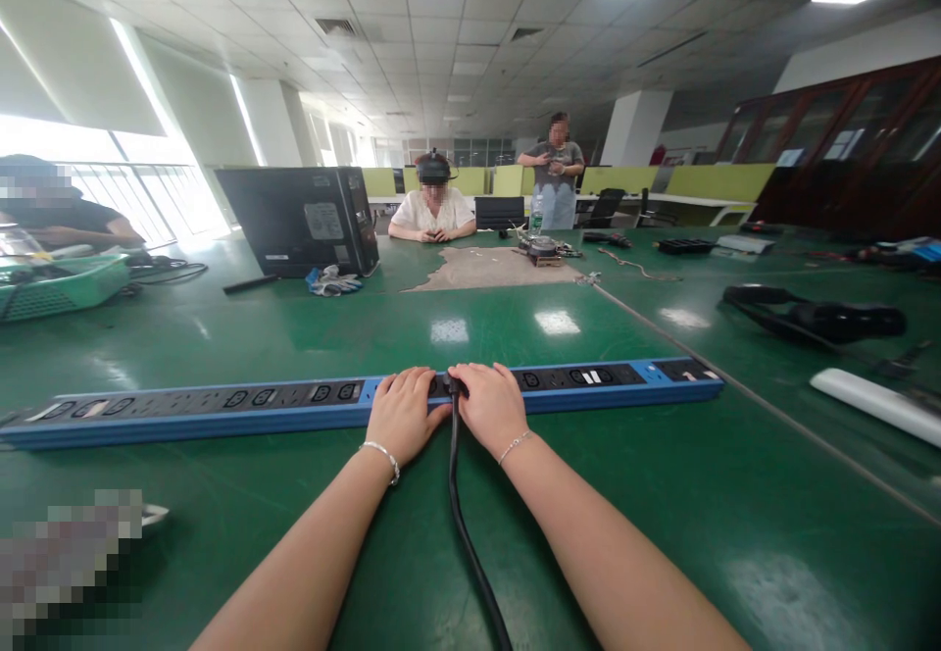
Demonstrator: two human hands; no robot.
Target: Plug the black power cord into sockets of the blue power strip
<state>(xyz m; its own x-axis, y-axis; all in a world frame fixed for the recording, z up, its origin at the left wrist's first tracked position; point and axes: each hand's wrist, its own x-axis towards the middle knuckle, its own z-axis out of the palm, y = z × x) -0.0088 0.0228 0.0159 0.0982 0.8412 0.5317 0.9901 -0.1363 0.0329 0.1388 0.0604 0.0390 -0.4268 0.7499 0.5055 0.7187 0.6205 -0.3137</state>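
A long blue power strip (294, 398) with black sockets lies across the green table in front of me. My left hand (401, 411) is closed over the strip near its middle, its thumb along the near side. Just right of it, my right hand (489, 401) grips a black plug (452, 385) at the strip's sockets. How far the plug sits in a socket is hidden by my fingers. From the plug a thick black cable (460, 514) runs down toward me between my forearms.
Beyond the strip stand a black computer case (301, 220), gloves (334, 281) and a brown board (500, 267). A green basket (66, 286) is at left; a white bar (874, 401) lies at right. A seated person (433, 205) faces me; two others are in view.
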